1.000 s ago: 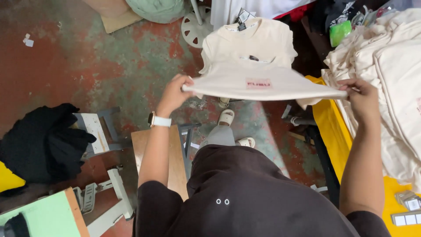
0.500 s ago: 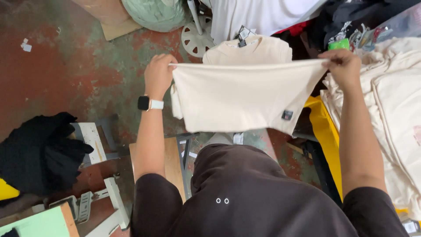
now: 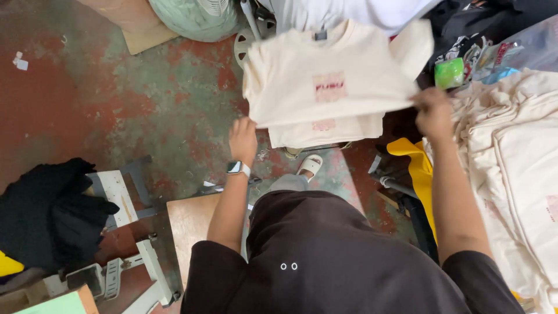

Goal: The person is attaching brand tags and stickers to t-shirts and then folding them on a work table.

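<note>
Head view, reading from the left: a heap of black cloth [image 3: 49,221] lies over a pale metal stool frame [image 3: 119,197] on the worn red and green floor [image 3: 116,99], with a wooden board [image 3: 189,224] just beside the person's knee.

Next comes the left hand [image 3: 243,139], a watch [image 3: 237,168] on its wrist. It reaches up to the lower left edge of the cream T-shirt [image 3: 325,87], its fingers closed on the hem, though the cloth hides how much it pinches.

That shirt hangs spread in the air between both hands, chest side toward the camera, with a faded pinkish print in the middle. A second cream garment [image 3: 325,129] shows just below and behind it (whether they touch I cannot tell). A white slipper [image 3: 310,164] is on the floor under them.

Further right, the right hand [image 3: 433,111] is closed tight on the shirt's lower right edge, knuckles up.

The shirt looks light, soft and limp; it sags wherever it is not held, so the corners or shoulder seams seem the best places to grip and keep it flat.

At far right lies a stack of cream garments [image 3: 511,168] over something yellow [image 3: 415,168].
</note>
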